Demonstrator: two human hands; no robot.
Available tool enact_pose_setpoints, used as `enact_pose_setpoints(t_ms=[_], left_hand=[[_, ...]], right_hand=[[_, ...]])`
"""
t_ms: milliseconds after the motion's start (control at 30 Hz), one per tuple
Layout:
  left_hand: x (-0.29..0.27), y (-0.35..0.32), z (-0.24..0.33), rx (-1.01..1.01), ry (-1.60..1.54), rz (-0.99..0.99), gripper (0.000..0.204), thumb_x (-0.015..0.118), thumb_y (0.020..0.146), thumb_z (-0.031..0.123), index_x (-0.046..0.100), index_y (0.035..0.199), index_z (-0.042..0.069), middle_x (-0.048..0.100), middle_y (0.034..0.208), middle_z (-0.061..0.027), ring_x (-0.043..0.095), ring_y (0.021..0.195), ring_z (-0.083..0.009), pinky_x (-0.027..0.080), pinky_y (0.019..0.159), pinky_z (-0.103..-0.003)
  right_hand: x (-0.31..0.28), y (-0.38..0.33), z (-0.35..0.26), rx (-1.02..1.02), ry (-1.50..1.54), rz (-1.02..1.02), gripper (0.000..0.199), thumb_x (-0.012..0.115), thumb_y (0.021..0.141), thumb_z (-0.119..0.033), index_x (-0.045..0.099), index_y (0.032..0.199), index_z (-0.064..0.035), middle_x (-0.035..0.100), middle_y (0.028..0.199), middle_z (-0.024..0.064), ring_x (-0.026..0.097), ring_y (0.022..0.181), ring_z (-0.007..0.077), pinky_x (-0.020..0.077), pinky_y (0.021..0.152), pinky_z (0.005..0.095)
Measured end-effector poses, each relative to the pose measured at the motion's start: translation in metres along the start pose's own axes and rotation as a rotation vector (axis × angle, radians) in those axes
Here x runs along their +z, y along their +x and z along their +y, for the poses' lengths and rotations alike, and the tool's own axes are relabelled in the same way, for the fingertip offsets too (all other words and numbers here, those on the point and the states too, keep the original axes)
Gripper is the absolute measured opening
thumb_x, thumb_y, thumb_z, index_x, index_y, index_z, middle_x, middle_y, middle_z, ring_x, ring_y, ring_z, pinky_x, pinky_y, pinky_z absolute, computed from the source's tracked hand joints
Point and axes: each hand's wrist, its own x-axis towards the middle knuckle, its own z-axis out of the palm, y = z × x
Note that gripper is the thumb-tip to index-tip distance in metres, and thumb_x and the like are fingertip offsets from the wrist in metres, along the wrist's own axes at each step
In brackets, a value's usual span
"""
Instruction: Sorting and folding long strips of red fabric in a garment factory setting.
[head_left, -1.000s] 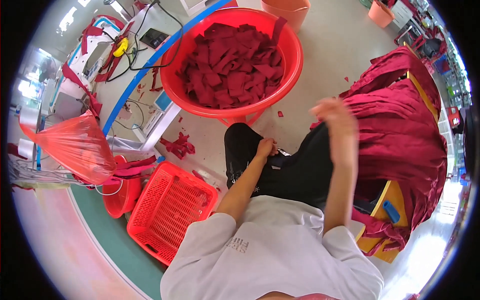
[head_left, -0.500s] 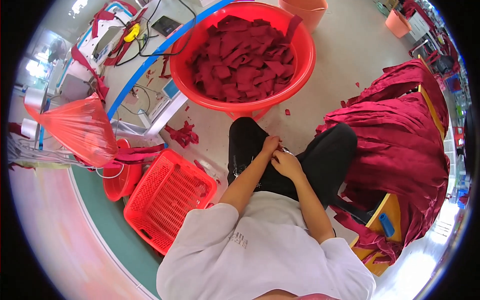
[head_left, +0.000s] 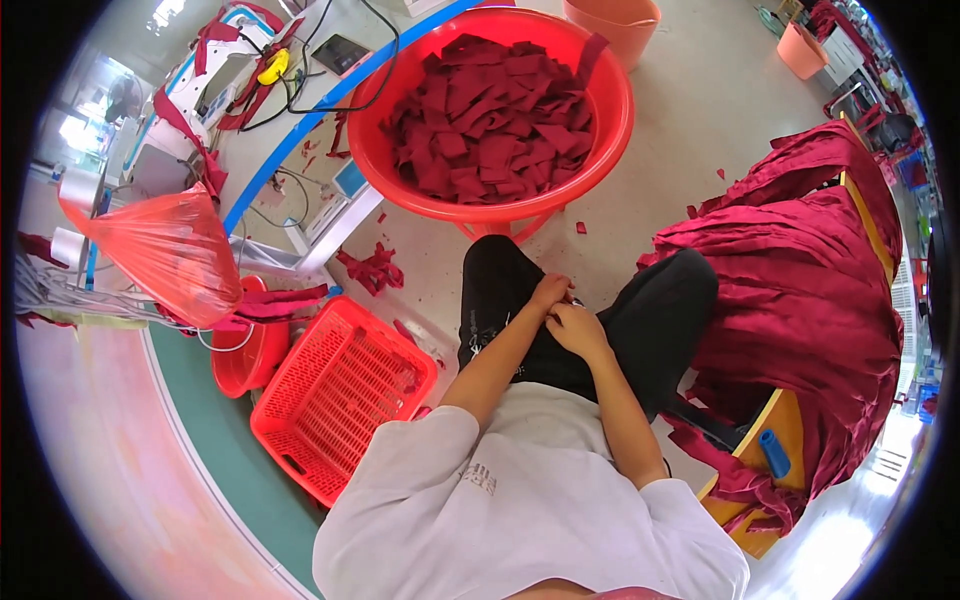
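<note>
In my lap, over black trousers (head_left: 498,290), my left hand (head_left: 551,291) and my right hand (head_left: 577,328) lie together with their fingers curled. The left hand is slightly farther forward, and its fingertips meet the right hand's. A small shiny bit shows between them; what it is, or which hand has it, I cannot make out. Just ahead of my knees is a large red basin (head_left: 490,207), heaped with dark red cut fabric pieces (head_left: 490,120). To my right, long dark red fabric strips (head_left: 790,270) hang over a yellow wooden frame (head_left: 783,425).
A red plastic basket (head_left: 345,395) and a red bucket (head_left: 250,360) stand at my left. Beyond them hangs a red plastic bag (head_left: 180,255) beside a blue-edged worktable (head_left: 300,125). Fabric scraps (head_left: 372,268) lie on the floor. An orange tub (head_left: 625,30) is behind the basin.
The view has shifted slightly, so the surroundings appear a little farther right. Both hands stay together in my lap.
</note>
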Motion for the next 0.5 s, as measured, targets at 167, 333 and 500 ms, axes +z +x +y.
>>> enact_pose_setpoints(t_ms=[167, 333, 500], left_hand=[[0.000, 0.003, -0.011, 0.028, -0.025, 0.020, 0.022, 0.050, 0.086, 0.018, 0.062, 0.087, 0.000, 0.063, 0.065, -0.0128, 0.062, 0.056, -0.0226, 0.051, 0.053, -0.034], [-0.004, -0.002, -0.002, -0.042, -0.127, 0.125, 0.024, 0.046, 0.089, 0.020, 0.061, 0.088, 0.001, 0.063, 0.068, -0.0130, 0.061, 0.054, -0.0231, 0.051, 0.051, -0.034], [-0.003, -0.010, 0.001, -0.014, -0.162, 0.128, 0.024, 0.046, 0.089, 0.021, 0.059, 0.088, 0.000, 0.062, 0.067, -0.0141, 0.061, 0.052, -0.0249, 0.051, 0.049, -0.036]], right_hand=[[-0.004, -0.001, -0.003, -0.003, -0.010, -0.015, 0.023, 0.057, 0.085, -0.023, 0.066, 0.092, -0.0025, 0.067, 0.090, 0.0216, 0.063, 0.088, 0.0399, 0.0493, 0.076, 0.0503], [-0.006, -0.001, -0.006, -0.009, 0.023, -0.002, 0.022, 0.057, 0.086, -0.022, 0.065, 0.093, -0.0033, 0.067, 0.091, 0.0208, 0.063, 0.088, 0.0398, 0.0493, 0.077, 0.0501], [-0.005, -0.002, -0.006, -0.013, 0.023, -0.003, 0.021, 0.057, 0.086, -0.022, 0.065, 0.093, -0.0034, 0.066, 0.091, 0.0208, 0.063, 0.088, 0.0402, 0.0490, 0.077, 0.0502]])
